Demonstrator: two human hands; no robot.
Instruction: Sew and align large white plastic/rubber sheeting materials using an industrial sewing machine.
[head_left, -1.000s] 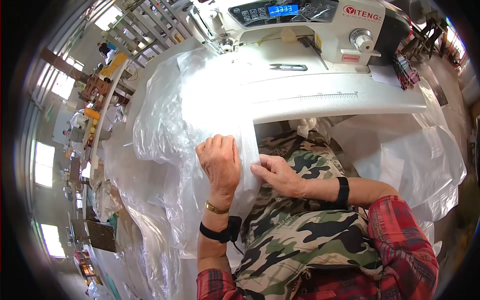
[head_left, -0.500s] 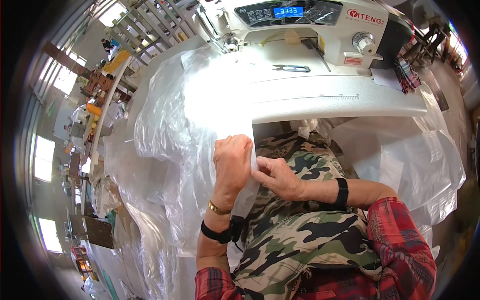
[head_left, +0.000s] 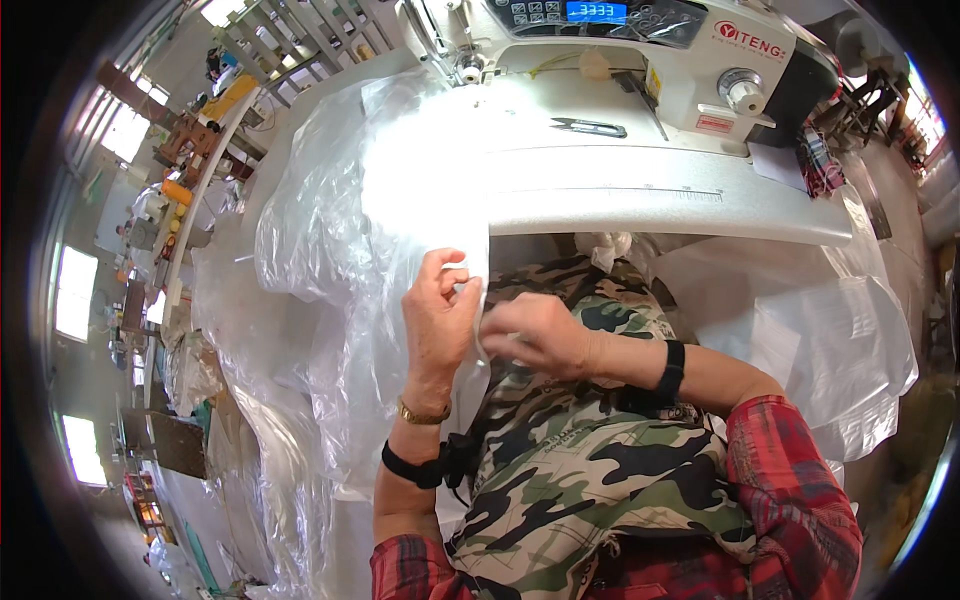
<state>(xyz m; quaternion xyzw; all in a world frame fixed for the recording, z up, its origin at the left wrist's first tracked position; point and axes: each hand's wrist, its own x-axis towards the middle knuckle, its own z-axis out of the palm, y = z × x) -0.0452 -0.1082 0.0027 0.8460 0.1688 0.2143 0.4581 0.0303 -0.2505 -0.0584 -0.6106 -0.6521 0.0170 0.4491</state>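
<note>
Film [head_left: 330, 230], clear and crinkled, spilled off the bench [head_left: 620, 207] below the sewing machine [head_left: 690, 75], its right edge right at the action! The left hand [head_left: 440, 315] had that edge pinched, grip narrow, most of the sheet lying leftward. The right hand [head_left: 540, 332] blurred just beside it; whether that grip held anything, I couldn't tell.

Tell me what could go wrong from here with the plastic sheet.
The clear, crinkled plastic sheet might skew: the bare left hand is only at its right edge.

Harsh glare near the needle end of the white sewing machine could hide a crooked edge.

The slim, dark thread snips on its bed might snag the sheet if it slid right.
</note>
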